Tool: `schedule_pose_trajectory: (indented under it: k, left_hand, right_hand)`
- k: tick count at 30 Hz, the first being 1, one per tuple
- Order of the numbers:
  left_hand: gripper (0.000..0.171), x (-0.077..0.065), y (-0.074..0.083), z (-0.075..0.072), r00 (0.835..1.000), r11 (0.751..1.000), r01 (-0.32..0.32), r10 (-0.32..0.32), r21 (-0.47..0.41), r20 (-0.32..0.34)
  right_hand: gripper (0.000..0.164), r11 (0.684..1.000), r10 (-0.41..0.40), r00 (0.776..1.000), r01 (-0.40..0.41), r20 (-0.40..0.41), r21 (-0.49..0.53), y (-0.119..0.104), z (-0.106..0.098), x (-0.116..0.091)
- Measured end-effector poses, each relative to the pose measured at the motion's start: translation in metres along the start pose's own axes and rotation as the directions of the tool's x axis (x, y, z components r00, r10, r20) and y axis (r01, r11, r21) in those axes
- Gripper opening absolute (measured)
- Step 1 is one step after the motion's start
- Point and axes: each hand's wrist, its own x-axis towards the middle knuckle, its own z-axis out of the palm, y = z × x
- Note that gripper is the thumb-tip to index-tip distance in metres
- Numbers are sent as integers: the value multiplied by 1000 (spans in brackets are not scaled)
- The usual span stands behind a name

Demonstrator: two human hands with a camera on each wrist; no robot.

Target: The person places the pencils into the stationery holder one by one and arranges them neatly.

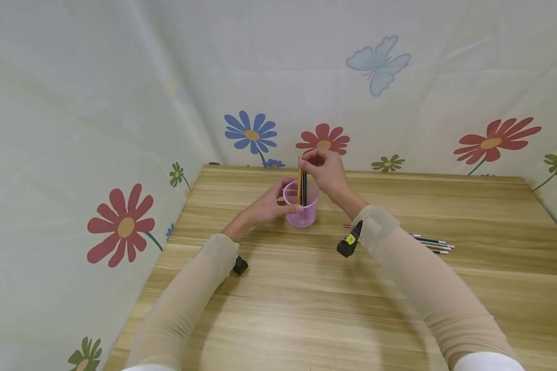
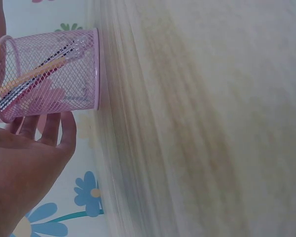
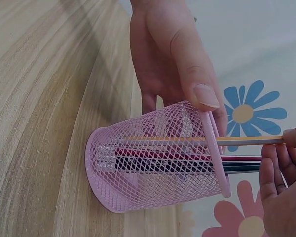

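A pink mesh pen cup (image 1: 310, 215) stands upright on the wooden table. My left hand (image 1: 270, 204) holds it from the left, thumb at the rim and fingers around the far side, as the right wrist view also shows. Several pencils stand inside the cup; an orange pencil (image 3: 246, 140) and dark pencils (image 3: 241, 167) stick out over its rim (image 3: 216, 153). Above the cup, my right hand (image 1: 327, 172) pinches the upper end of the orange pencil between thumb and fingers. Whether it also grips the dark ones cannot be told, as the fingers cover their ends.
More pencils (image 1: 430, 240) lie in a loose bunch on the table (image 1: 283, 309), partly hidden behind my right forearm. A red pencil end (image 1: 347, 225) shows to the left of that forearm. A flowered curtain (image 1: 301, 77) hangs behind the table and along its left side.
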Motion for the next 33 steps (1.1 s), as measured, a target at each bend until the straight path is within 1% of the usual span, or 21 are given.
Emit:
schedule_pose_trajectory:
  k: [9, 14, 23, 30, 33]
  left_hand:
    - [84, 2, 1, 0, 1000, 1000, 18, -17, -12, 7]
    - [86, 3, 1, 0, 1000, 999, 30, -29, -15, 9]
    - [84, 1, -1, 1, 1000, 1000, 13, -13, 2, -5]
    - [85, 1, -1, 1, 1000, 1000, 7, -7, 9, -14]
    - [85, 2, -1, 1, 1000, 1000, 4, -4, 11, -14]
  right_hand:
    - [13, 998, -5, 1000, 5, -7, -57, 4, 3, 2]
    - [14, 998, -7, 1000, 7, -10, -60, 5, 2, 2]
    - [15, 998, 15, 1000, -15, 2, -68, 7, 3, 1]
    - [12, 996, 8, 1000, -7, 7, -88, 8, 3, 0]
    - [13, 995, 2, 1000, 1, 30, -101, 8, 0, 0]
